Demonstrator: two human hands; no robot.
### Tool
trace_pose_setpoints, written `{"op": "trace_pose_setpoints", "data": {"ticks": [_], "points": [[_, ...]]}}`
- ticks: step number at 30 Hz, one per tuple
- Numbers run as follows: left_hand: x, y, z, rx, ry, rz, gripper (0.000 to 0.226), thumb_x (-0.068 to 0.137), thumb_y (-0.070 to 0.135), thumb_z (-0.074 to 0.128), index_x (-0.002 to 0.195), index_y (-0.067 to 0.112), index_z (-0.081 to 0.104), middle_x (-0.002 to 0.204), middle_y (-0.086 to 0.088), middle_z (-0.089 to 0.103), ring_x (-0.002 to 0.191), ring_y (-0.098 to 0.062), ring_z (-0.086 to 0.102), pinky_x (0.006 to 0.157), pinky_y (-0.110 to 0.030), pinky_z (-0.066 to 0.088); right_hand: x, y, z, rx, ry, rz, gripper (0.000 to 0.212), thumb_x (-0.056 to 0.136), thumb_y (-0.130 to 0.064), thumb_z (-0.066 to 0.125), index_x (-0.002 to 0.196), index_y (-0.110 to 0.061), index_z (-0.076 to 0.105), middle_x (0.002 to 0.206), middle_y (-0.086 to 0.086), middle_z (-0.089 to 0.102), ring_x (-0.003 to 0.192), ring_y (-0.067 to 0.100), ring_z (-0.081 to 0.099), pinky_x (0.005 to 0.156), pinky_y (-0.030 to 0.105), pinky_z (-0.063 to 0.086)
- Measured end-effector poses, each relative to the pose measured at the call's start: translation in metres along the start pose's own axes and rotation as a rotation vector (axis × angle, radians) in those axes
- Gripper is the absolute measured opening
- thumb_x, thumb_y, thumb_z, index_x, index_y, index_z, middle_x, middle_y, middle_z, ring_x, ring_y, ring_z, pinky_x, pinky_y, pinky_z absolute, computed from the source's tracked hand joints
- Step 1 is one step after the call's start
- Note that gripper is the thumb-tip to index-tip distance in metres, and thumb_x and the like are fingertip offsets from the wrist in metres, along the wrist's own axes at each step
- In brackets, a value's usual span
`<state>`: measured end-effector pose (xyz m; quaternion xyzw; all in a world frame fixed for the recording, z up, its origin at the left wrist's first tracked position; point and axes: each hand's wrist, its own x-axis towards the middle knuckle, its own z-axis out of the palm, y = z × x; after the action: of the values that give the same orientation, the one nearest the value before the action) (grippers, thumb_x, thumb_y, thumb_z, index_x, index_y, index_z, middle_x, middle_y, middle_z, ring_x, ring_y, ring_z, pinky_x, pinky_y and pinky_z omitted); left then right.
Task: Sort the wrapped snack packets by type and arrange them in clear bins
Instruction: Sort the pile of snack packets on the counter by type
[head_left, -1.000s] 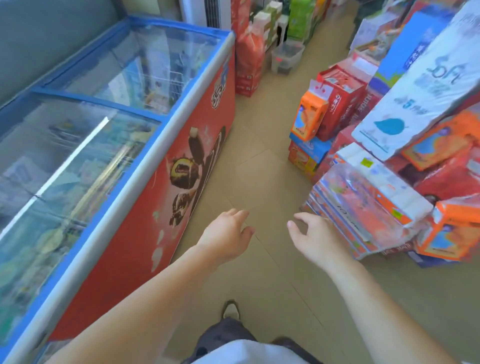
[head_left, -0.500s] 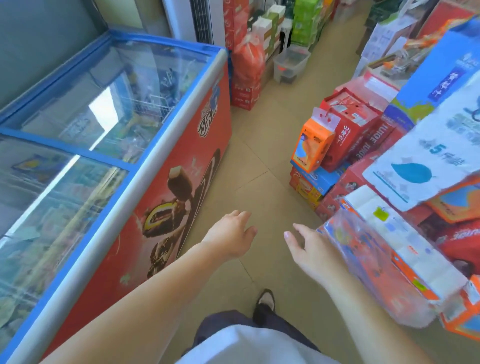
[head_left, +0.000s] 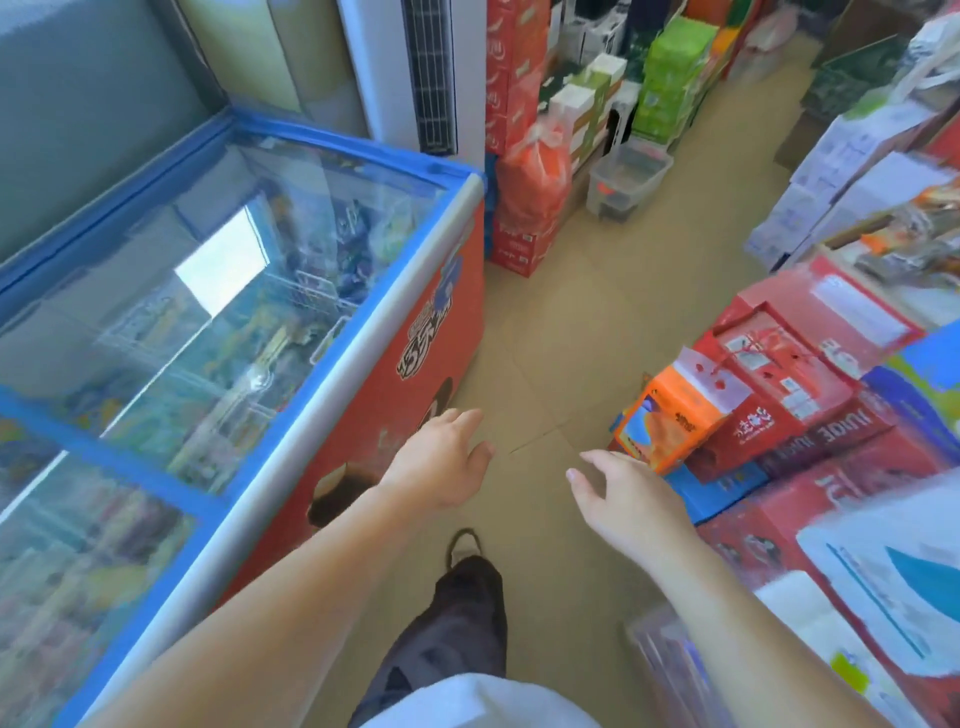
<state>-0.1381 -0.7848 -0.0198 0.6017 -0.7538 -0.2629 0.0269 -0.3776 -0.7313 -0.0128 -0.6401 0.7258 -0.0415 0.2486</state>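
Observation:
My left hand (head_left: 441, 457) and my right hand (head_left: 628, 499) hang out in front of me over the shop aisle floor, both with relaxed fingers and holding nothing. A clear plastic bin (head_left: 626, 182) stands on the floor far down the aisle, beside stacked boxes. No loose snack packet is in either hand. My left hand is close to the red side of the chest freezer (head_left: 415, 364); my right hand is near an orange carton (head_left: 665, 421).
The glass-topped freezer with a blue frame fills the left side. Stacks of red juice boxes (head_left: 810, 415), tissue packs (head_left: 893, 582) and cartons crowd the right. Red and green boxes (head_left: 670, 78) line the far end. A tan tiled aisle (head_left: 566, 332) runs between them. My leg and shoe (head_left: 462, 597) show below.
The view has advanced along the aisle; the freezer's end and the clear bin are nearer. Both hands stay out in front, holding nothing. A foot has stepped forward.

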Motion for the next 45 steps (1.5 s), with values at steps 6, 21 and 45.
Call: {"op": "trace_pose_setpoints", "data": {"ticks": [6,21,45], "points": [[0.143,-0.003,-0.056,-0.002,-0.056,0.053,0.054,0.105,0.046,0.044,0.15,0.017,0.042,0.143,-0.002,0.053,0.132,-0.026,0.05,0.104,-0.042,0.047,0.128,-0.019,-0.05,0.061,0.022,0.105,0.045,0.099,-0.052,0.051,0.135,-0.027,0.062,0.131,-0.006,0.066,0.122,0.018,0.059,0.096,0.033,0.048],[0.456,0.088,-0.11,0.049,-0.161,0.158,0.055,0.104,0.046,0.047,0.151,0.017,0.044,0.141,-0.005,0.056,0.13,-0.029,0.055,0.104,-0.04,0.047,0.395,0.052,-0.169,0.135,0.088,0.184,0.045,0.099,-0.048,0.055,0.131,-0.019,0.067,0.135,-0.002,0.066,0.127,0.018,0.058,0.101,0.031,0.046],[0.972,0.27,-0.203,0.068,-0.244,0.419,0.056,0.106,0.044,0.048,0.154,0.015,0.043,0.15,-0.004,0.053,0.138,-0.025,0.049,0.112,-0.034,0.041,0.795,0.189,-0.39,0.28,0.145,0.484,0.048,0.102,-0.052,0.048,0.138,-0.024,0.061,0.138,-0.006,0.063,0.127,0.016,0.056,0.091,0.026,0.042]]}}
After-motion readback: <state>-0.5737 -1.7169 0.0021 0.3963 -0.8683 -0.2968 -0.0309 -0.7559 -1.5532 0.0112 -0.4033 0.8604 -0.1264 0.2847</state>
